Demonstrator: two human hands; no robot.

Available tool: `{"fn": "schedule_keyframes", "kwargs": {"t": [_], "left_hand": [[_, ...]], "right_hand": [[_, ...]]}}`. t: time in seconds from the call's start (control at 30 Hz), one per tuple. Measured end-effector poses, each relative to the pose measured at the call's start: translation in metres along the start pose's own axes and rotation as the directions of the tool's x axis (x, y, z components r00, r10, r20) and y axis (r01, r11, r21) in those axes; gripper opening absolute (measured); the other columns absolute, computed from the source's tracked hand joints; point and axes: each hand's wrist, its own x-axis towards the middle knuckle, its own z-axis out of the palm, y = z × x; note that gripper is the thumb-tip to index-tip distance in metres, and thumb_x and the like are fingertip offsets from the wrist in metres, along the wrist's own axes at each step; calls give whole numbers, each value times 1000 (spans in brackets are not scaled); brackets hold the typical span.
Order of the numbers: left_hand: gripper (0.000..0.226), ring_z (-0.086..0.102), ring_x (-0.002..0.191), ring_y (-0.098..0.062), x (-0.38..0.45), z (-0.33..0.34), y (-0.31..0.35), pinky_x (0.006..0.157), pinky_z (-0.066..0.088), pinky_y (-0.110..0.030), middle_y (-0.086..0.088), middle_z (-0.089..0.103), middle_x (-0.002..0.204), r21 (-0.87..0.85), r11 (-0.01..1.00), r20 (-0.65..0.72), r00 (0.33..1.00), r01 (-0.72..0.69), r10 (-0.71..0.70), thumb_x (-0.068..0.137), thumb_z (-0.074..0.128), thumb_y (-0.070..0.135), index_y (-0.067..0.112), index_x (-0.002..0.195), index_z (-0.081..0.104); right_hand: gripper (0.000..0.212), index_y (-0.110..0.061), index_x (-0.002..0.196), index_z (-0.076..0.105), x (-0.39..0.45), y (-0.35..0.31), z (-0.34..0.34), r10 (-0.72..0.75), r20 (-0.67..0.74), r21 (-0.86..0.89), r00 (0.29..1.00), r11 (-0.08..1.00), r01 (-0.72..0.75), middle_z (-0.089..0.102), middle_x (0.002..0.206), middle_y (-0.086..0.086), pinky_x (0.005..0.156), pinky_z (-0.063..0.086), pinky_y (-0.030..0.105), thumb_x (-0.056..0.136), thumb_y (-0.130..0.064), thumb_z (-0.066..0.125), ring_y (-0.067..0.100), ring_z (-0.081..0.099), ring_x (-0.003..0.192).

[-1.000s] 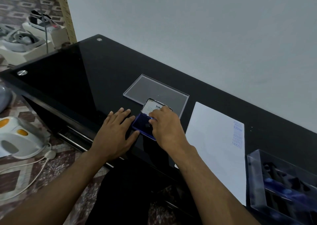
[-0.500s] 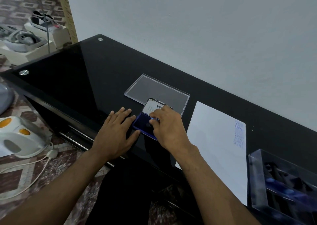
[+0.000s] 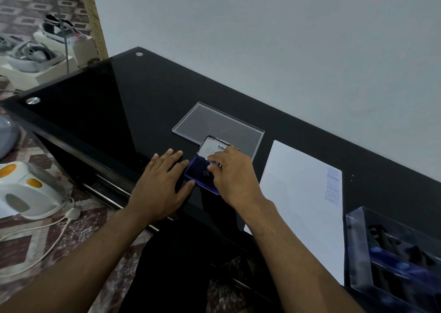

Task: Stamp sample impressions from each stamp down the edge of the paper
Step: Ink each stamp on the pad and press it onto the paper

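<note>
Blue ink pad (image 3: 199, 173) open | left hand (image 3: 158, 187) flat, spread | right hand (image 3: 232, 175) pinching stamp (image 3: 216, 164)

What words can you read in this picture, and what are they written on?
"Artli": on the white inside of the ink pad lid; the right hand hides the rest, and the smaller print is too blurred.
"FRAGILE": stamped in blue at the paper edge.
"SAMPLE": stamped lowest in that column.
Other impressions there are too faint to read.

dim, soft indoor light; glossy desk (image 3: 100, 112) reflects wall; wide-angle edges bend.
</note>
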Motion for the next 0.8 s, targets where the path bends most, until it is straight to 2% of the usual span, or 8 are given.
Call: {"fn": "schedule_keyframes", "kwargs": {"t": [0.23, 0.33, 0.4, 0.47, 0.53, 0.63, 0.7, 0.8], "left_hand": [[74, 24, 152, -23, 0, -2, 1, 125, 16, -49, -6, 40, 158, -19, 1000, 7, 1000, 4, -4, 94, 26, 68, 20, 146, 49], [78, 21, 153, -23, 1, -4, 2, 125, 13, -47, -6, 36, 160, -29, 999, 21, 1000, 12, -12, 92, 26, 71, 21, 150, 43], [81, 20, 153, -24, 2, -7, 6, 125, 12, -47, -6, 32, 161, -52, 998, 8, 1000, 21, -21, 91, 29, 72, 21, 153, 37], [81, 19, 153, -24, 7, -11, 14, 125, 12, -47, -6, 30, 162, -62, 998, -9, 1000, 17, -17, 91, 33, 70, 20, 155, 33], [80, 19, 153, -25, 14, -15, 27, 125, 12, -47, -6, 30, 162, -57, 998, -14, 1000, -6, 5, 91, 34, 69, 19, 154, 34], [78, 21, 152, -25, 25, -17, 53, 125, 16, -49, -7, 32, 160, -62, 996, -14, 998, -58, 57, 91, 33, 69, 19, 151, 37], [77, 22, 151, -25, 30, -16, 75, 125, 17, -49, -6, 32, 160, -84, 992, -13, 995, -99, 98, 90, 33, 69, 20, 150, 38], [75, 22, 151, -25, 37, -13, 109, 123, 21, -48, -6, 33, 161, -134, 981, -9, 990, -143, 143, 92, 38, 66, 21, 151, 39]], "right_hand": [[19, -12, 108, 71, -2, -2, -4, 44, 12, 39, 999, 998, -44, 61, 108, 12, 81, 44, 32, 92, -15, 61, 28, 58, 97], [30, -15, 125, 65, -6, -4, -14, 65, 94, -26, 993, 998, -63, 61, 125, 7, 98, 45, 29, 97, -21, 59, 22, 56, 115], [33, -21, 130, 63, -11, -2, -20, 132, 18, 24, 991, 991, -132, 59, 131, 1, 103, 45, 28, 97, -25, 60, 15, 55, 118], [31, -22, 126, 66, -17, 3, -27, 166, -92, 101, 982, 983, -156, 61, 126, -1, 98, 50, 25, 95, -24, 64, 10, 56, 109], [28, -20, 122, 69, -24, 10, -36, 188, -117, 116, 975, 978, -174, 62, 120, 0, 90, 52, 19, 93, -22, 67, 9, 55, 102], [24, -19, 116, 73, -37, 25, -55, 214, -142, 85, 966, 975, -203, 67, 113, 1, 71, 39, 0, 92, -20, 68, 8, 58, 93], [22, -19, 112, 75, -48, 35, -69, 240, -184, 107, 953, 969, -223, 70, 109, 0, 75, 38, 2, 91, -17, 69, 10, 63, 89], [24, -19, 113, 74, -67, 53, -84, 297, -218, 136, 930, 953, -272, 69, 112, 0, 91, 49, 20, 89, -16, 71, 14, 66, 91]]}}
